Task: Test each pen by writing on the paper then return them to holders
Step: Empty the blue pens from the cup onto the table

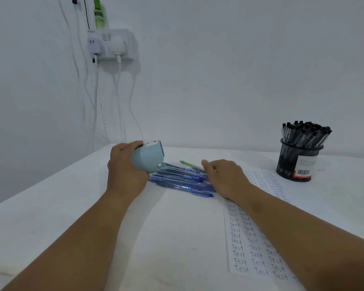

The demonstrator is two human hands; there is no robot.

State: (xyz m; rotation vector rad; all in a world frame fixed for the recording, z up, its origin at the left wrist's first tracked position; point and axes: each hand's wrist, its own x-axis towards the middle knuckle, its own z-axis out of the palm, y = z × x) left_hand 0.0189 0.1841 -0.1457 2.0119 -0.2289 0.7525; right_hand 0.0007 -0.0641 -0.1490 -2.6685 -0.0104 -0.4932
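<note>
- Left hand (125, 169) gripping tipped cup (148, 156) near the table's (72, 206) far edge, mouth angled down over blue pens (181, 181) spilled mid-table.
- Right hand (223, 177) open, fingers flat at the pens' far ends; could slip past a sloppy block and roll across the paper (252, 238).
- Lone green pen (190, 164) beyond the pile, easily overlooked.
- Full black holder (298, 160) at the far right corner, at risk of mixed returns.

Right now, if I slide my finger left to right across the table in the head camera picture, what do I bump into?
Left hand gripping the tipped blue cup → blue pens → right hand → paper with "Test" written on it → black mesh holder full of pens.
</note>
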